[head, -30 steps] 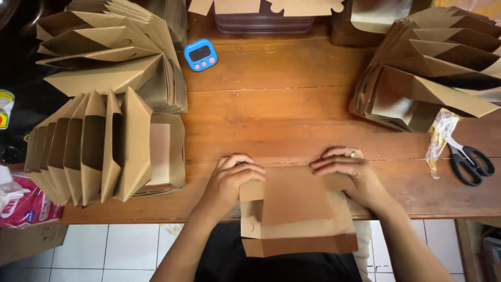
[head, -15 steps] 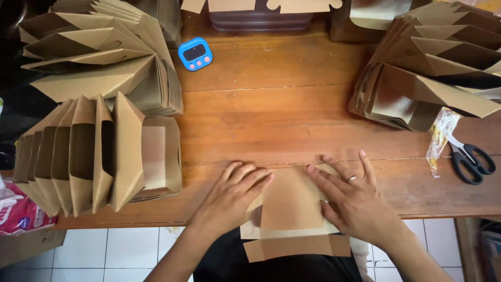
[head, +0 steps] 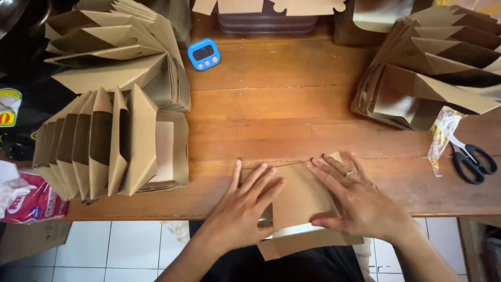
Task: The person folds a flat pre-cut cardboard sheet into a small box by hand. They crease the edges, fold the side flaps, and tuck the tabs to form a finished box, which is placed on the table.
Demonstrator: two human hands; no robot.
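A brown cardboard box blank (head: 301,201) lies flattened at the near edge of the wooden table (head: 282,109), partly hanging over the edge. My left hand (head: 244,209) lies flat on its left part, fingers spread and pointing away from me. My right hand (head: 352,198), with a ring on one finger, presses flat on its right part. Both palms push the cardboard down against the table. Neither hand grips anything.
Rows of folded brown boxes stand nested at the left (head: 104,143), back left (head: 120,52) and right (head: 433,73). A small blue timer (head: 203,54) sits at the back. Black scissors (head: 472,162) and a crumpled plastic wrapper (head: 441,136) lie at the right edge.
One second ago both hands curled over the top edge of the raised box. Now the box is pressed flat and both hands lie open on it.
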